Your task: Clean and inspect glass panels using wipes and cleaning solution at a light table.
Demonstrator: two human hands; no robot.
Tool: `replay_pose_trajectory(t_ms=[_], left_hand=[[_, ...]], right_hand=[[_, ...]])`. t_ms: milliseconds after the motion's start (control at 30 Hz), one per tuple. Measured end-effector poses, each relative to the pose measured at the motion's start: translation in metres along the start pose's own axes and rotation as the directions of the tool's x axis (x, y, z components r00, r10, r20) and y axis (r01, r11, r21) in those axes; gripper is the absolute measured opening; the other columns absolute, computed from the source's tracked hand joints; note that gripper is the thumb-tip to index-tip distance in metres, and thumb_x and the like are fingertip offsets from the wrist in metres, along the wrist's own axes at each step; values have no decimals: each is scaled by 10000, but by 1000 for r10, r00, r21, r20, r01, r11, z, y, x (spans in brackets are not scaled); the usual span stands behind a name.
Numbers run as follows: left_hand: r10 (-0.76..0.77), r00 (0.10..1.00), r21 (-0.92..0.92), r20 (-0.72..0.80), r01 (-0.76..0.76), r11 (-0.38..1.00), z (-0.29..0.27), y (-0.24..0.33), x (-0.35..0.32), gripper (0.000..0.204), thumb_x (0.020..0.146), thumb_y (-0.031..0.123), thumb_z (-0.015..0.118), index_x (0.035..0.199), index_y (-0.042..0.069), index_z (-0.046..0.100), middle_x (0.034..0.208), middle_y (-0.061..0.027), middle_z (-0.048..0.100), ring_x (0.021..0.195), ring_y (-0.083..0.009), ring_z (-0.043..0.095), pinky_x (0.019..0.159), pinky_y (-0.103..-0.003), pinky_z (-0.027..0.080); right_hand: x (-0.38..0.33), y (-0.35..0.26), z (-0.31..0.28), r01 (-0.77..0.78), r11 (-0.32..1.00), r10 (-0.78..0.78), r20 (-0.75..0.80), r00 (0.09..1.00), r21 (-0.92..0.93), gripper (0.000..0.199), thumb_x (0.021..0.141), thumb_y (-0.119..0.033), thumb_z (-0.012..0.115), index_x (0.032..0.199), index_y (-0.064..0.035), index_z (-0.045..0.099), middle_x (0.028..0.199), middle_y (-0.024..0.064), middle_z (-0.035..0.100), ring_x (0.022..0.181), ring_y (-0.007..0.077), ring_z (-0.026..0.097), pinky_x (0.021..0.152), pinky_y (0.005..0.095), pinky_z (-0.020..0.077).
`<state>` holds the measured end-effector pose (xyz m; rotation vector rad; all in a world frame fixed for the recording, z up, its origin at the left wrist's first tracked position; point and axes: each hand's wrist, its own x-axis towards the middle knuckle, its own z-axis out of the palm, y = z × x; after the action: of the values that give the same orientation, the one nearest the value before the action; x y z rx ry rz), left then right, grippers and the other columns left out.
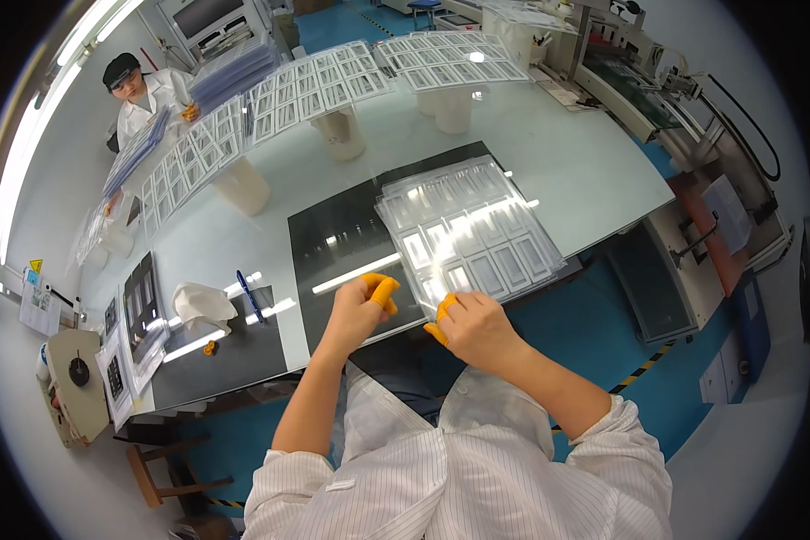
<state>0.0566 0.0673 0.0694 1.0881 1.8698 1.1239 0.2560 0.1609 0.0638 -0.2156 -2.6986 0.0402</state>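
A stack of clear plastic trays [472,229] with rows of rectangular pockets lies on a black mat [333,247] on the glass table [585,171]. My left hand [362,306], with orange finger cots, is curled just left of the stack's near corner; whether it pinches the tray edge I cannot tell. My right hand [472,326], also in orange cots, grips the stack's near corner with thumb and fingers.
More clear trays [315,85] rest raised on white cups [342,135] across the far table. A person in white [148,94] handles trays at the far left. A blue pen [249,295], a white cloth [200,306] and a machine [639,63] are nearby.
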Motion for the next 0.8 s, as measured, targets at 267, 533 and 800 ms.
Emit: replay_pose_trajectory(t_ms=[267,533,800], left_hand=[[-108,991,-768,73,125,628,18,-4,-47,323,914,50,424,1229,-16,451,1087,-179,591,1029,-260,584,814,-347,515],[7,999,-808,-49,-44,588,-15,-39,-98,327,903,152,519,1180,-17,478,1053,-172,608,965,-238,618,809,-327,517],[-15,856,-243,-517,-130,961,-39,-17,-80,328,916,88,499,1234,5,490,1055,-101,595,928,-134,571,802,-225,443]], right_hand=[[-2,-56,-22,341,886,-283,-216,934,314,258,614,-215,735,661,-48,545,745,101,565,808,286,605,718,367,503],[-3,0,-29,-451,866,499,-448,742,217,480,816,-190,644,1187,33,437,1071,176,543,939,294,547,889,407,414],[-3,-32,-52,-250,-17,676,196,711,968,233,958,-116,403,1127,38,449,799,130,632,573,87,559,539,184,443]])
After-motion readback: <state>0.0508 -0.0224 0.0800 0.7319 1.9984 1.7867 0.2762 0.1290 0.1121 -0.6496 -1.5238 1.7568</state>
